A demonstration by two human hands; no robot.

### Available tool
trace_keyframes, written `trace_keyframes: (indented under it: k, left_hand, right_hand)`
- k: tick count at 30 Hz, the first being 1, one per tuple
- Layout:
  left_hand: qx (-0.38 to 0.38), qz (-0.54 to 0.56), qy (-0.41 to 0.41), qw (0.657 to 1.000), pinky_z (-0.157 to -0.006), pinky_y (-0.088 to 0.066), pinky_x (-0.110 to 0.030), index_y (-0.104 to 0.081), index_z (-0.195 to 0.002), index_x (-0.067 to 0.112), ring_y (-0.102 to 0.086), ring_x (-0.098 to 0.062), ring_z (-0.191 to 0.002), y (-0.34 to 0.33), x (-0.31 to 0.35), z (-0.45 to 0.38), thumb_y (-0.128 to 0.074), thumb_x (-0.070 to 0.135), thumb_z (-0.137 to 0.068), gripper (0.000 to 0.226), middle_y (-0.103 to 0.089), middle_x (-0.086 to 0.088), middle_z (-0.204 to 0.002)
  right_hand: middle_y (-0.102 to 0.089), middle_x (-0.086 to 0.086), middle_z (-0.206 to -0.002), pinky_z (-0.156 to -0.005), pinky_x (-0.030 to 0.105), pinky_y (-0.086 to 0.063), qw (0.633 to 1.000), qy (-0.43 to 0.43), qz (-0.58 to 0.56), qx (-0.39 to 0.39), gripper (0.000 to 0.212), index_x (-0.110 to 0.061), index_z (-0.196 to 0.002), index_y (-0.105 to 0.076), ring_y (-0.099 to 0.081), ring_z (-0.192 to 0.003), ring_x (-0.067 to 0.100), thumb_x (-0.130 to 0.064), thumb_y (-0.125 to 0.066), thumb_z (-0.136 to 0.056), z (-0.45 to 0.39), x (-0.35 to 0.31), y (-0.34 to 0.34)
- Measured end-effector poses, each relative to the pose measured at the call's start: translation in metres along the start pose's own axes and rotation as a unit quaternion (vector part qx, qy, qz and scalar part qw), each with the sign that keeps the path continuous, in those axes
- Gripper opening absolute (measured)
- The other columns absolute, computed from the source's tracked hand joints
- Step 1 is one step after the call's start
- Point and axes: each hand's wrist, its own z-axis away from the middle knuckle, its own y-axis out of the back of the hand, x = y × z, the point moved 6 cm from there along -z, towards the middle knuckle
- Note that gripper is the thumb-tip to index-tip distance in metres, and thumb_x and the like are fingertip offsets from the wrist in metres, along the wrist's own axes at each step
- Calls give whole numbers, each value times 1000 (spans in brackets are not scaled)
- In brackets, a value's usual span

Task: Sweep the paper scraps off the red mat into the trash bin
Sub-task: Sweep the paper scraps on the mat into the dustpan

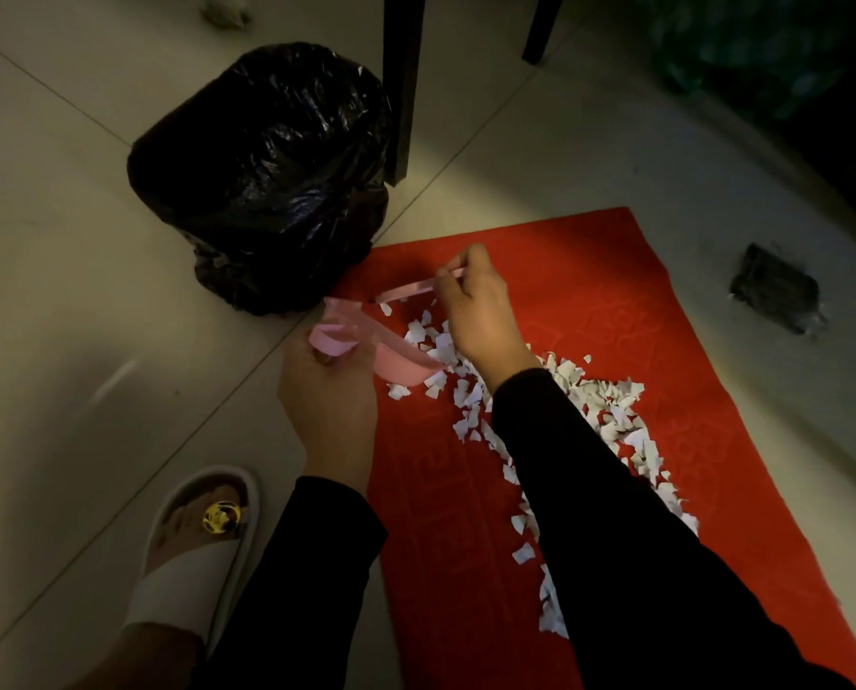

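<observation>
— Where's the camera?
— Worn on the head, looking steeply down and forward, close over the flat red mat (590, 311) on the pale tiled floor (67, 291)
— Other views?
— Just this wide one

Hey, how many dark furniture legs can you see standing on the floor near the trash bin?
2. One leg stands right beside the trash bin; the other leg is farther right, at the top edge. More may lie outside the view.

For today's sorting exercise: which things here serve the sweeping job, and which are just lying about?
Job: scraps, mat, bin, pink dustpan in the left hand, pink brush in the right hand.

Lying about: dark object on the floor, crumpled paper, chair legs.
</observation>
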Motion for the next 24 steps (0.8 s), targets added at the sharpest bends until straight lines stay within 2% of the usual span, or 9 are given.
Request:
trace_keyframes:
  k: [3, 5, 7, 10, 13, 17, 20, 24]
  left_hand:
    - [-11, 10, -1, 1000, -58, -43, -5, -59, -103, 12, -58, -4, -80, -1, 0, 0, -70, 12, -80, 25, -62, 4, -98]
    - [-17, 15, -2, 1000, -57, -43, -1, -59, -105, 10, -56, 1, -77, -2, -1, 0, -69, 12, -80, 26, -62, 4, -98]
    - [-18, 10, -3, 1000, -58, -43, -4, -59, -103, 10, -57, -3, -79, -1, -1, -1, -69, 12, -80, 24, -62, 3, -98]
    - [-15, 16, 4, 1000, -62, -41, -11, -59, -98, 16, -58, -7, -83, 0, -3, -3, -70, 12, -80, 22, -62, 4, -96]
    - [-18, 20, 5, 1000, -58, -42, -4, -60, -99, 15, -56, 1, -77, 0, -4, -3, -70, 12, -80, 22, -62, 6, -94]
    - [-22, 20, -1, 1000, -55, -40, 2, -58, -99, 16, -54, 6, -75, 1, -4, -1, -68, 10, -82, 21, -59, 11, -90]
    - [-25, 18, -2, 1000, -55, -40, 2, -54, -97, 20, -52, 6, -74, 0, -2, 2, -67, 12, -83, 21, -56, 12, -90]
    - [-24, 17, -5, 1000, -54, -39, 3, -56, -97, 17, -53, 5, -74, -1, -1, 2, -68, 10, -82, 21, -57, 9, -92]
  right_hand:
    - [-49, -4, -80, -62, 21, -35, 999, -11, 10, -31, 8, -11, -89, -43, -44, -70, 8, -10, -43, -97, 0, 6, -15]
    - [-53, 1, -87, -66, 24, -37, 999, -6, 35, -41, 6, -11, -91, -43, -48, -77, 13, -8, -42, -96, 1, 7, -18]
    - [-53, 4, -89, -67, 28, -39, 997, -5, 62, -40, 5, -10, -92, -43, -49, -80, 17, -8, -41, -96, 1, 8, -14]
    - [-50, 1, -82, -59, 29, -42, 996, -20, 88, -10, 4, -9, -92, -43, -51, -72, 19, -9, -40, -95, 3, 9, 1]
    - [-56, 11, -89, -63, 39, -48, 990, -25, 129, 43, 9, -3, -97, -46, -56, -75, 26, -8, -40, -93, 7, 7, 19]
    - [-51, 6, -83, -58, 29, -42, 993, -16, 89, 79, 4, -8, -91, -42, -51, -70, 19, -7, -40, -94, 13, -3, 32]
    - [-50, 2, -81, -55, 21, -39, 995, -10, 60, 75, 5, -9, -90, -43, -48, -67, 12, -7, -41, -95, 13, -6, 29]
    - [-50, -1, -82, -55, 12, -38, 998, -2, 22, 59, 6, -10, -90, -44, -46, -66, 7, -8, -42, -96, 9, -7, 19]
